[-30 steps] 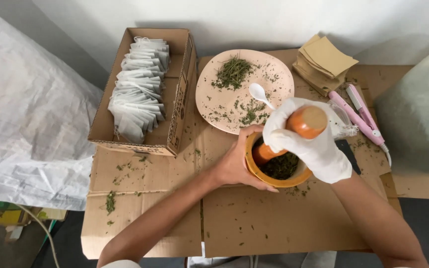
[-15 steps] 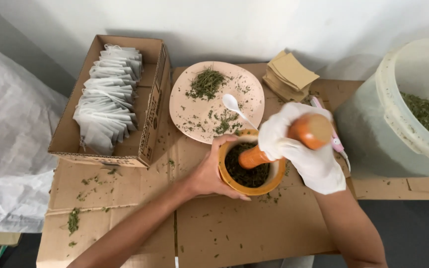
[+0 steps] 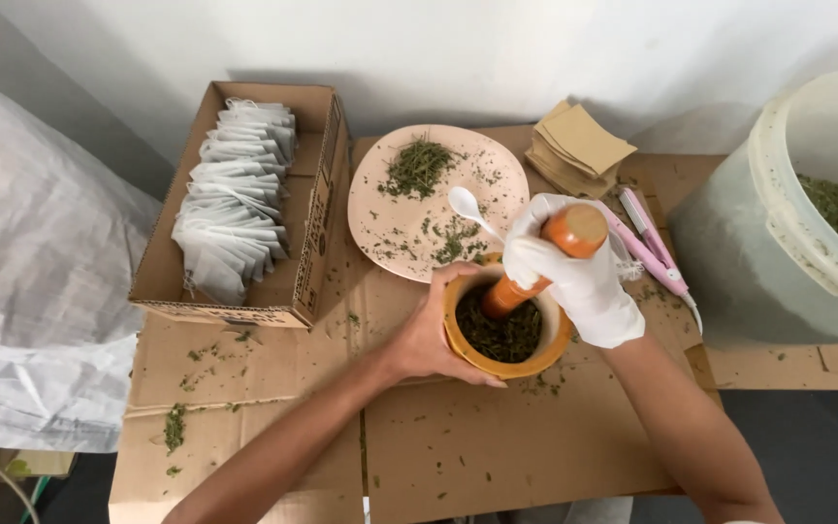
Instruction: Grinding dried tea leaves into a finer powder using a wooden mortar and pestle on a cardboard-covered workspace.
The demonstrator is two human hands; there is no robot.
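Note:
A yellow-brown mortar (image 3: 547,357) stands on flattened cardboard, with dark green crushed leaves (image 3: 504,336) inside. My left hand (image 3: 431,333), bare, grips the mortar's left side. My right hand (image 3: 574,269), in a white glove, is closed around an orange wooden pestle (image 3: 575,231), whose lower end is pressed into the leaves. Just behind the mortar lies a pink plate (image 3: 390,228) holding dried green herbs and a white plastic spoon (image 3: 466,206).
An open cardboard box (image 3: 320,243) with several white filter bags stands at the left. A stack of tan paper squares (image 3: 579,146) and a pink sealer tool (image 3: 647,243) lie at the back right. A large translucent bucket (image 3: 758,233) with dried herbs is at the right. A white sack (image 3: 31,291) is far left.
The view shifted to the right and back slightly. The pestle changed tilt inside the mortar as my right hand worked it; my left hand kept hold of the mortar.

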